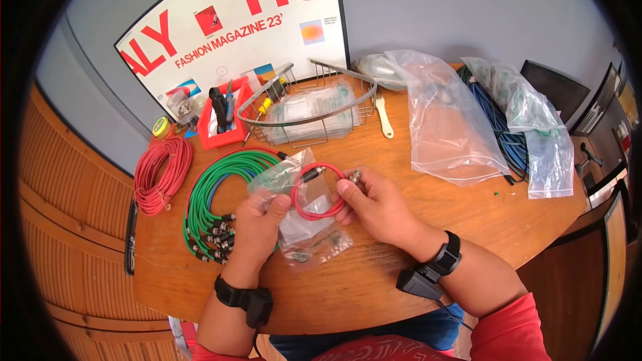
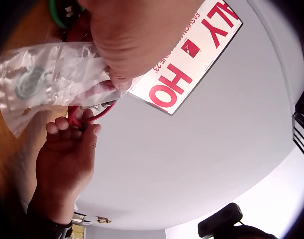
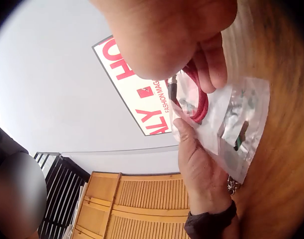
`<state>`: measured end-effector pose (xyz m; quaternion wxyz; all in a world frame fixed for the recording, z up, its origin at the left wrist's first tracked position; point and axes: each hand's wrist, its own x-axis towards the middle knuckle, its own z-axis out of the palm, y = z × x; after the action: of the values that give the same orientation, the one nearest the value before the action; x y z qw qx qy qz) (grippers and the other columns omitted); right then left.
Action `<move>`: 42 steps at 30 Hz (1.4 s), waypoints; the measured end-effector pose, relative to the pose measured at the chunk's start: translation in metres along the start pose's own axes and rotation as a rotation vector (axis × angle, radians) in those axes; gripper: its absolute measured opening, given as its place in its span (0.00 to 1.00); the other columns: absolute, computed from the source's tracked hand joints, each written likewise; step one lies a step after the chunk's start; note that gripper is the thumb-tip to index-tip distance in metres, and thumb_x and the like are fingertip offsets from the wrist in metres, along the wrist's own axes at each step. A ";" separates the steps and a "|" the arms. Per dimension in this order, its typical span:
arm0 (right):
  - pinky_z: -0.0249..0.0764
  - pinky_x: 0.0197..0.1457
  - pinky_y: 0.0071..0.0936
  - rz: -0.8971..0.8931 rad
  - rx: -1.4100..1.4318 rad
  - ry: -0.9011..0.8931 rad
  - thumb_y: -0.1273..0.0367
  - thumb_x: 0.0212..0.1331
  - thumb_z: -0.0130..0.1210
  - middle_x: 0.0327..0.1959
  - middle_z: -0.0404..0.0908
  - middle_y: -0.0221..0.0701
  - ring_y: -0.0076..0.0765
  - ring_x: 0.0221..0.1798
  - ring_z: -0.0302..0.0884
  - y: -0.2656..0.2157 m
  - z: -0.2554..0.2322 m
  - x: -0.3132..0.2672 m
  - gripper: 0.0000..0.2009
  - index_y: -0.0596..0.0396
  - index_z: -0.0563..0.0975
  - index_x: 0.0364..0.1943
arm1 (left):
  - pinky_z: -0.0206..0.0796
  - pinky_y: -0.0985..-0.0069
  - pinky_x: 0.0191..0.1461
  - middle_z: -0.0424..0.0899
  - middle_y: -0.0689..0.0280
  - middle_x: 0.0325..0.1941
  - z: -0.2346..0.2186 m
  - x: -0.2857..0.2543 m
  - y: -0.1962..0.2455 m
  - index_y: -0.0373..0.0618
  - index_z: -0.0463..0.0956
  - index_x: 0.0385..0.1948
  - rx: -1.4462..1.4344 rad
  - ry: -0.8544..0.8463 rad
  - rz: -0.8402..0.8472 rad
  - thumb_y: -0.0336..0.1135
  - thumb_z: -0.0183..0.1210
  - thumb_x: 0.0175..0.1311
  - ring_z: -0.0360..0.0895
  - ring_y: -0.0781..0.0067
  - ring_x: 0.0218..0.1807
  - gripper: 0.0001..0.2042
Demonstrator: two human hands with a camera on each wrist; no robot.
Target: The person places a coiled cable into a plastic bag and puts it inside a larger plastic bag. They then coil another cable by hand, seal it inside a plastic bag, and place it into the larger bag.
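Note:
A small coil of red cable [image 1: 314, 216] is held between the thumb and fingers of my right hand [image 1: 384, 208]. One metal connector [image 1: 355, 175] sticks out above that thumb, and a black-sleeved connector [image 1: 312, 175] lies across the top of the coil. My left hand [image 1: 257, 227] pinches the edge of a clear plastic bag [image 1: 304, 230], which hangs behind and below the coil. In the right wrist view the red cable [image 3: 201, 112] overlaps the mouth side of the bag [image 3: 249, 134]. Small dark and green bits show inside the bag's lower end.
Left of my hands lie green cables [image 1: 200, 190] with black-and-metal connectors and a larger red cable coil [image 1: 144, 190]. Behind stand a red bin [image 1: 224, 140] of tools and a wire basket [image 1: 299, 122] of plastic bags. Large clear bags [image 1: 448, 127] and blue cables [image 1: 511, 144] occupy the right.

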<state>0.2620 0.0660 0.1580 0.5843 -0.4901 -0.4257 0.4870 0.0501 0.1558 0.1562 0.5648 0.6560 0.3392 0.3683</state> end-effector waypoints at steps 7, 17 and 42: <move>0.77 0.34 0.21 -0.021 0.088 0.064 0.66 0.70 0.52 0.31 0.80 0.31 0.23 0.31 0.79 -0.002 0.006 -0.003 0.13 0.63 0.73 0.50 | 0.69 0.79 0.50 0.82 0.67 0.44 0.010 -0.001 0.007 0.36 0.75 0.52 -0.021 -0.103 0.020 0.44 0.61 0.67 0.77 0.79 0.45 0.21; 0.77 0.34 0.20 -0.060 0.018 0.088 0.69 0.64 0.59 0.33 0.83 0.33 0.23 0.32 0.81 -0.003 0.006 -0.003 0.13 0.63 0.75 0.47 | 0.73 0.79 0.39 0.83 0.64 0.44 0.010 -0.002 0.002 0.37 0.73 0.52 -0.031 -0.071 0.018 0.44 0.58 0.70 0.78 0.79 0.40 0.19; 0.73 0.38 0.24 -0.173 -0.220 -0.120 0.70 0.63 0.59 0.35 0.82 0.31 0.24 0.35 0.76 0.002 0.008 -0.008 0.12 0.60 0.79 0.49 | 0.73 0.66 0.58 0.77 0.62 0.56 0.023 -0.006 0.003 0.40 0.66 0.59 -0.266 -0.215 -0.045 0.37 0.61 0.66 0.77 0.64 0.57 0.23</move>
<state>0.2524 0.0594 0.1575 0.5404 -0.4828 -0.5510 0.4138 0.0672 0.1393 0.1567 0.6878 0.6032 0.2395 0.3251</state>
